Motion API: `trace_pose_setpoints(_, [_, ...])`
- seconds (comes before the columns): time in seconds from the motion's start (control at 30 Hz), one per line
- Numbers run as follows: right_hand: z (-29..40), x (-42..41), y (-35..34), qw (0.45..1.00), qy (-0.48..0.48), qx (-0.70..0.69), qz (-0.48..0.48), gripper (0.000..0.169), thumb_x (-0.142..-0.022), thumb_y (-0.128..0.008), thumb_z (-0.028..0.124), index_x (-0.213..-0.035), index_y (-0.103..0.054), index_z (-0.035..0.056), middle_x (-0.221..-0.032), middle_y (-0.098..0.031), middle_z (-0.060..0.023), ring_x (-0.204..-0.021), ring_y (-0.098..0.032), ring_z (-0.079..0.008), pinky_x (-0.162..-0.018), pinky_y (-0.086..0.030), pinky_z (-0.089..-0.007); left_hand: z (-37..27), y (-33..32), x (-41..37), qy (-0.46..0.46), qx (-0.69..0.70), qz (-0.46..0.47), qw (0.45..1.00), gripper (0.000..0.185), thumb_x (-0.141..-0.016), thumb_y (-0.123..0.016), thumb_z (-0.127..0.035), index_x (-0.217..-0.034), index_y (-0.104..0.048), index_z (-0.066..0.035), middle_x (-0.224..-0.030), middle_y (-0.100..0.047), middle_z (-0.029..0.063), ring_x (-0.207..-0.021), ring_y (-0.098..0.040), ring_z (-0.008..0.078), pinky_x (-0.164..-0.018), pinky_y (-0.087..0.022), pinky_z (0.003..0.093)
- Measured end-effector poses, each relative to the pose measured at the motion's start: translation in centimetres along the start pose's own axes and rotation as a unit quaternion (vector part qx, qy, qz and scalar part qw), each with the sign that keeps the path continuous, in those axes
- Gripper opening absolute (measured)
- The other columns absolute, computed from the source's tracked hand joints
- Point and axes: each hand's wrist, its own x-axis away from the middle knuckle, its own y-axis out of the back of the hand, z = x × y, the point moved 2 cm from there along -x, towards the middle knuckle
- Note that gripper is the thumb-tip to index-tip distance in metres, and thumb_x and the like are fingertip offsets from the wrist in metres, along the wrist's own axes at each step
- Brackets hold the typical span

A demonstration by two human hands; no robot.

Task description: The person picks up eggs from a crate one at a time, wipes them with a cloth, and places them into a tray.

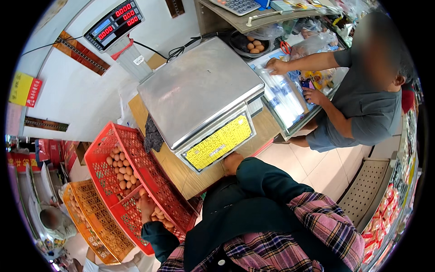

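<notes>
Inside the red plastic crate, at its divider, my left hand has a brown egg at its fingertips. More brown eggs lie beyond the divider, and another group of eggs is partly hidden by my hand and sleeve. My right hand is at the front edge of the wooden table, just below the yellow key panel of an electronic weighing scale; its fingers are mostly hidden. Nothing lies on the scale's steel platform.
A person stands at the right beside a glass-topped counter, touching plastic bags and holding a phone. Behind the scale are its lit display and a bowl of eggs. An orange crate adjoins the red one.
</notes>
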Motion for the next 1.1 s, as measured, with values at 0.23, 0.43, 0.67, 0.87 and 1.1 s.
trace_pose_setpoints(0.23, [0.0,1.9,2.3,0.998,0.055,0.011,0.023,0.048,-0.067,-0.071,0.035,-0.096,-0.064,-0.003,-0.101,-0.061,-0.0213,-0.095,-0.058,-0.0363,-0.081,-0.048,-0.0421,-1.4,-1.7,1.2,0.059,-0.269,0.018,0.961,0.037,-0.081,-0.061,-0.017,-0.113,-0.052,0.0,-0.089,-0.062,0.0092,-0.084,-0.059,0.019,-0.067,-0.048,0.0275])
trace_pose_setpoints(0.43, [-0.5,1.8,2.3,0.994,0.103,0.017,-0.007,0.048,-0.071,-0.069,0.039,-0.095,-0.063,-0.0019,-0.092,-0.062,-0.0204,-0.09,-0.059,-0.0339,-0.077,-0.048,-0.043,-4.8,-2.5,1.2,0.111,-0.395,-0.047,0.911,0.039,-0.081,-0.062,-0.017,-0.114,-0.052,-0.001,-0.089,-0.062,0.0089,-0.083,-0.059,0.0189,-0.067,-0.048,0.0275])
trace_pose_setpoints(0.67, [-2.5,1.6,1.0,0.986,0.136,0.054,-0.081,0.046,-0.07,-0.07,0.04,-0.096,-0.064,0.0033,-0.089,-0.063,-0.0185,-0.084,-0.059,-0.0375,-0.075,-0.047,-0.0444,-7.5,-5.4,0.8,0.141,-0.39,-0.02,0.91,0.041,-0.08,-0.062,-0.017,-0.116,-0.051,-0.001,-0.088,-0.062,0.0085,-0.082,-0.059,0.0188,-0.067,-0.048,0.0275])
trace_pose_setpoints(0.87, [-2.0,-0.2,0.3,0.981,0.168,0.087,-0.044,0.052,-0.069,-0.072,0.038,-0.105,-0.061,0.0024,-0.099,-0.062,-0.0196,-0.092,-0.058,-0.0361,-0.078,-0.048,-0.0432,-8.7,-4.7,3.1,0.185,-0.379,-0.034,0.906,0.043,-0.079,-0.063,-0.017,-0.117,-0.05,-0.001,-0.087,-0.062,0.0082,-0.081,-0.059,0.0188,-0.067,-0.048,0.0275])
trace_pose_setpoints(1.1, [-0.2,0.9,2.5,0.986,0.14,0.09,0.001,0.05,-0.07,-0.071,0.038,-0.101,-0.062,-0.0001,-0.099,-0.061,-0.0221,-0.091,-0.058,-0.0365,-0.08,-0.047,-0.0405,-10.6,-1.1,7.4,0.156,0.412,-0.12,0.89,0.036,-0.085,-0.061,-0.024,-0.115,-0.053,-0.006,-0.084,-0.06,0.0036,-0.067,-0.055,0.0093,-0.055,-0.046,0.0227])
